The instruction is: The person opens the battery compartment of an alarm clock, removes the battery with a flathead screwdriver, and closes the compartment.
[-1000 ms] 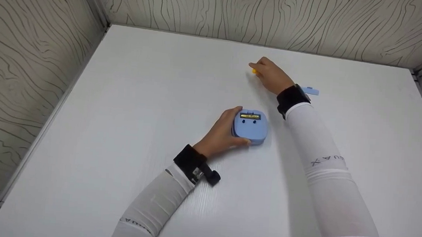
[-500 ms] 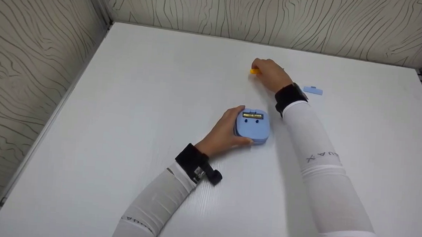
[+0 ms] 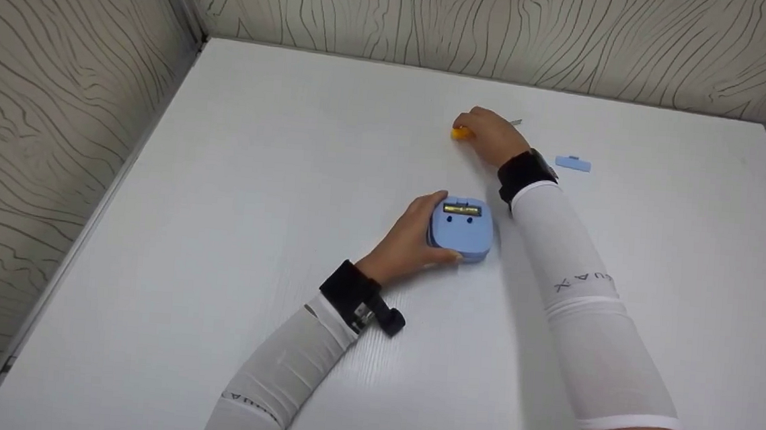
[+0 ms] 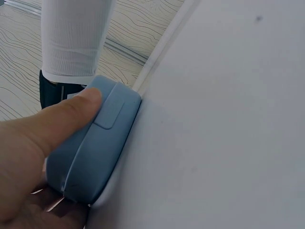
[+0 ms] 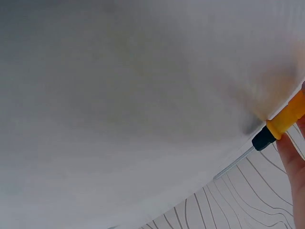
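The left hand (image 3: pixel 415 241) holds a light blue, rounded device (image 3: pixel 461 230) flat on the white bench (image 3: pixel 222 197), its grip curled round the casing with the thumb laid along the near edge. The device lies back-up near the middle of the bench; its battery bay is uncovered and a gold-coloured cell (image 3: pixel 462 210) sits in it. The small blue cover (image 3: pixel 572 163) lies apart on the bench, beyond the right forearm. The right hand (image 3: pixel 491 136) rests farther back, its grip pinching a yellow-handled screwdriver (image 3: pixel 461 133) whose thin shaft points out past the hand towards the back wall. Judged from this layout, the opening of the bay is done and the cell is seated; refitting the cover and any fastening appear outstanding, and the tool is well clear of the device. The head view alone shows the open bay, the cell and the loose cover. The left wrist view shows the thumb (image 4: pixel 71 114) pressed on the casing's side wall (image 4: pixel 95 152) and a raised tab there, but nothing of the bay. The right wrist view shows the screwdriver's black collar and metal shaft (image 5: pixel 238 160) and one fingertip (image 5: pixel 290 152) on the handle; the rest of that hand is out of frame there.
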Action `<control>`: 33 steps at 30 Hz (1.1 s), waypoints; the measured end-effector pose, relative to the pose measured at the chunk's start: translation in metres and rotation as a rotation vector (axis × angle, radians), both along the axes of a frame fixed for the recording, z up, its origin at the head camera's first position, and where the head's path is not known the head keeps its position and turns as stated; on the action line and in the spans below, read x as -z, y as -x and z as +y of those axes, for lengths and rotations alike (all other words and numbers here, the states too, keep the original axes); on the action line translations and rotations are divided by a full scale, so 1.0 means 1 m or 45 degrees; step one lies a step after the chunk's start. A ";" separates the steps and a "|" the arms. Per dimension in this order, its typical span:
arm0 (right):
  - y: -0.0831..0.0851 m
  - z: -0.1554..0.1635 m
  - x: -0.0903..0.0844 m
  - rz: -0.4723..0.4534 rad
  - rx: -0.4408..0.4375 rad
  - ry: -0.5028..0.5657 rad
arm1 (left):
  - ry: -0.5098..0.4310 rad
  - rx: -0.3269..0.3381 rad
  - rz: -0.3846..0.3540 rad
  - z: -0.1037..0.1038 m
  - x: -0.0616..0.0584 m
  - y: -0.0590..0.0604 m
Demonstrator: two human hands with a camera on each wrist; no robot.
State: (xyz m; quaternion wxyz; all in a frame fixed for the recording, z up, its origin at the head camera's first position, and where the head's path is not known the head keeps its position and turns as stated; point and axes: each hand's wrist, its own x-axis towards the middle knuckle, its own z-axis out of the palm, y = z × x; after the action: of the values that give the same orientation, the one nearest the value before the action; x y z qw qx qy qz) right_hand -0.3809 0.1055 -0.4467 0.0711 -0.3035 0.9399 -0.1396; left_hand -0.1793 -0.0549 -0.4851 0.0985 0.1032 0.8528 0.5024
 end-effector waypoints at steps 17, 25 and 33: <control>-0.004 0.000 0.001 -0.025 0.054 -0.019 | -0.013 -0.003 0.013 0.000 0.000 -0.001; -0.004 0.001 0.000 -0.043 0.066 -0.016 | -0.011 0.003 0.017 -0.001 -0.001 -0.002; -0.001 0.003 0.000 -0.052 0.054 -0.035 | 0.002 0.002 0.017 -0.001 -0.002 -0.002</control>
State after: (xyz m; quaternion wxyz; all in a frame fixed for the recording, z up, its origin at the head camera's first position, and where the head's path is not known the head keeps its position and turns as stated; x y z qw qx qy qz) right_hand -0.3797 0.1081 -0.4465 0.0914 -0.2796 0.9463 -0.1342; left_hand -0.1775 -0.0560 -0.4828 0.0933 0.1070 0.8537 0.5011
